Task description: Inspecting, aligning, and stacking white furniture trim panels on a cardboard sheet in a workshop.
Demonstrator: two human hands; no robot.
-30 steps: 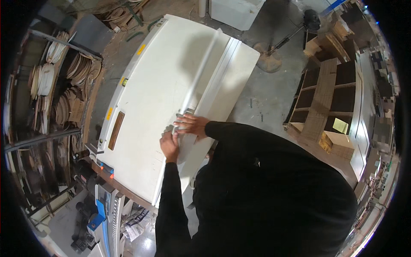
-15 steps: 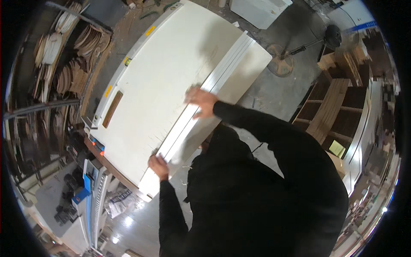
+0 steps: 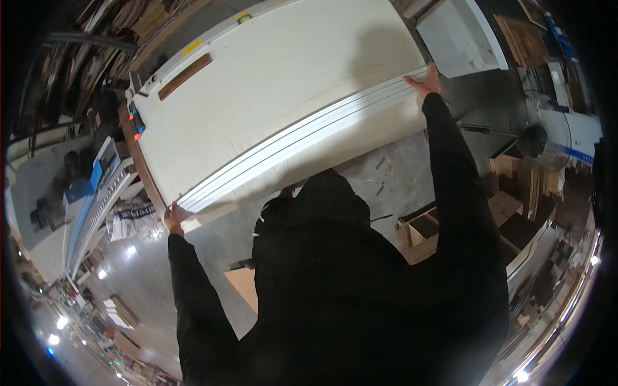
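Observation:
Several long, narrow white strips (image 3: 302,134) lie side by side on a white worktable (image 3: 277,77), running diagonally along its near edge. Dark lines separate them. At the lower left end my left hand (image 3: 172,220) grips the strip ends, its fingers close together against them. My right hand (image 3: 426,82) clasps the opposite end at the upper right, thumb over the strips and a finger reaching round the tips. Both arms are stretched wide in black sleeves. The undersides of the strips are hidden.
A long spirit level (image 3: 193,48) lies along the table's far edge, near a brown slot (image 3: 185,76). A white bin (image 3: 458,38) stands past the right end. Shelves of curved wood pieces (image 3: 145,26) are at the far left. A wooden crate (image 3: 421,230) sits on the floor.
My right hand has slid from the middle of the strips out to their far end. My left hand has gone to the other end. The view has turned, so the table lies more crosswise.

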